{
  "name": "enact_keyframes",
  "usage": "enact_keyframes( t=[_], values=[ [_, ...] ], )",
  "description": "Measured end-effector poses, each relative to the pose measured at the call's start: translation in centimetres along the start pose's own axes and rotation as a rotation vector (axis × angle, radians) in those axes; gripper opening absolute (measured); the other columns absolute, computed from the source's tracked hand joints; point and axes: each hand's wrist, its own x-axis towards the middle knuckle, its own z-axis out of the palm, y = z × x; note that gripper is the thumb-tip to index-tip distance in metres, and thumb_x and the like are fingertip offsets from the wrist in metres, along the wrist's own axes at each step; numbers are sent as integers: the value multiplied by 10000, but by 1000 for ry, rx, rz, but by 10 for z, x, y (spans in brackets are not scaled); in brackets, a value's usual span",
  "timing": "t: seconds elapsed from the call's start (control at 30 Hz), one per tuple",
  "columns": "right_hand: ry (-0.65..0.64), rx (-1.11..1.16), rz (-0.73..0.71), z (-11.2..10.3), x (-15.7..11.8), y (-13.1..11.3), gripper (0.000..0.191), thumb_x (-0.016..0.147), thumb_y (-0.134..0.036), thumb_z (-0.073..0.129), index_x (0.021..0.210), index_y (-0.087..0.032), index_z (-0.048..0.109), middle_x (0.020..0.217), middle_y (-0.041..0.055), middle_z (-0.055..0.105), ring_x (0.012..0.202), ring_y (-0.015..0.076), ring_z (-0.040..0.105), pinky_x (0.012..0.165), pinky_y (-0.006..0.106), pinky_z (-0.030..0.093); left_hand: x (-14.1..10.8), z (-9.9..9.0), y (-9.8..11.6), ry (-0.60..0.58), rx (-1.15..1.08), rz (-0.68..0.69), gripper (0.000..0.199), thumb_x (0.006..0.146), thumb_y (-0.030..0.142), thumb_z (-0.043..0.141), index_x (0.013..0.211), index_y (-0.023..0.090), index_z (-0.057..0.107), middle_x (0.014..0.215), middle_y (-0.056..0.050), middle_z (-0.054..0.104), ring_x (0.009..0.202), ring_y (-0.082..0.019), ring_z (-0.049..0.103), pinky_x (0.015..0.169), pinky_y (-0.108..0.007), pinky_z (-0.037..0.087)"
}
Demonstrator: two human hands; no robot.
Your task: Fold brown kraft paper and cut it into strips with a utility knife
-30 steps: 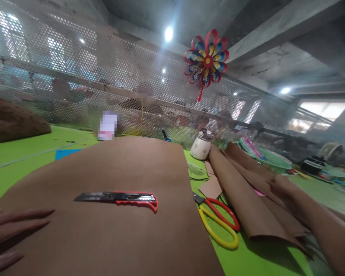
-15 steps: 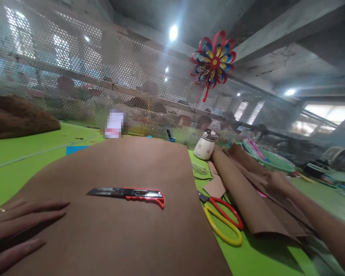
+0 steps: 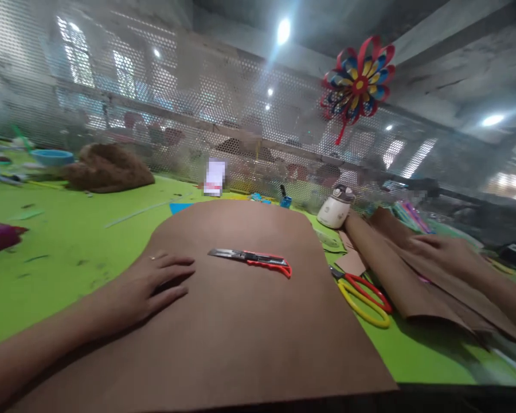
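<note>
A large sheet of brown paper (image 3: 258, 332) covers the middle of the green table. My left hand (image 3: 150, 284) lies palm down near its left side, fingers spread, a ring on one finger. Just right of those fingertips, a utility knife (image 3: 253, 260) with a red handle rests on the sheet, its blade pointing left. My right hand (image 3: 451, 252) reaches over the loosely rolled brown paper (image 3: 395, 275) at the right, its fingers stretched across the folds; the undersides of the fingers are hidden. Scissors (image 3: 365, 298) with red and yellow handles lie between sheet and roll.
Behind the scissors are brown paper offcuts (image 3: 352, 264) and a white bottle (image 3: 336, 207). A phone-like bright screen (image 3: 215, 176), a brown bundle (image 3: 112, 166) and a blue bowl (image 3: 51, 157) stand farther back. A perforated panel (image 3: 223, 115) with a hanging paper flower (image 3: 360, 86) borders the table.
The view has swung left, so everything sits farther right and more of the left table shows. My right fingers now look straighter over the rolled paper. The knife stays on the sheet.
</note>
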Motion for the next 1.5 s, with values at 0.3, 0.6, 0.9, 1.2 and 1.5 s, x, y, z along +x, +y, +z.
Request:
enact_keyframes(
  t=[0.3,0.6,0.9,1.2,1.5],
  values=[
    [-198,252,-436,31,-38,-166,272,829,-330,505,851,-190,737,831,73,724,765,230,654,713,346,502,-5,-19,8,-90,-42,127,390,920,420,445,1193,205,622,1310,-104,540,1171,-245,531,1003,-370,420],
    [-112,361,-780,48,-69,-287,350,894,-279,493,1226,-201,570,1119,100,632,1013,232,529,884,384,441,-9,-25,28,-118,57,225,350,907,393,473,1165,213,626,1230,-108,583,1148,-272,527,968,-395,421],
    [25,284,-584,71,-58,-243,333,921,-199,422,1231,-187,544,1083,108,573,974,219,526,876,346,440,-21,-20,29,-66,28,200,413,909,460,451,1229,238,592,1295,-99,551,1180,-286,512,983,-430,416],
    [46,114,-56,74,-57,-140,330,838,-225,483,1096,-79,627,888,170,630,888,299,584,799,443,441,-16,-14,14,-58,5,203,436,913,485,448,1254,247,581,1338,-87,537,1241,-275,477,1033,-432,392],
    [-459,419,-680,-14,-141,-190,628,785,-506,633,1360,-309,474,1366,65,513,1242,262,479,1016,424,425,-38,-31,27,-138,40,144,638,790,648,549,1337,324,501,1419,-82,464,1300,-354,417,1031,-490,402]
  ],
)
